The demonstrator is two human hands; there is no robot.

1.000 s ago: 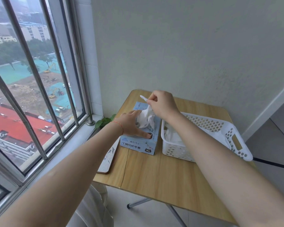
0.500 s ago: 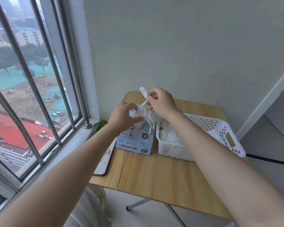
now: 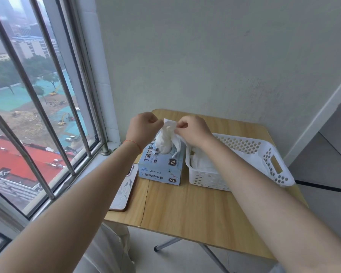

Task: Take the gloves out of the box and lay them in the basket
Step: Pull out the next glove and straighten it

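A pale blue glove box (image 3: 159, 170) marked XL stands on the wooden table (image 3: 195, 213). A bunch of white gloves (image 3: 166, 138) hangs above the box's opening. My left hand (image 3: 143, 128) pinches its top from the left, and my right hand (image 3: 193, 131) pinches it from the right. Right of the box sits a white perforated basket (image 3: 272, 160) with white gloves (image 3: 200, 162) lying at its near-left end.
A phone (image 3: 124, 191) lies at the table's left edge beside the box. A barred window (image 3: 47, 107) runs along the left and a plain wall stands just behind the table. The table's metal legs (image 3: 167, 244) show below.
My left hand left the box top and rose to grip the gloves beside my right hand. The bunch of gloves has come up higher out of the box.
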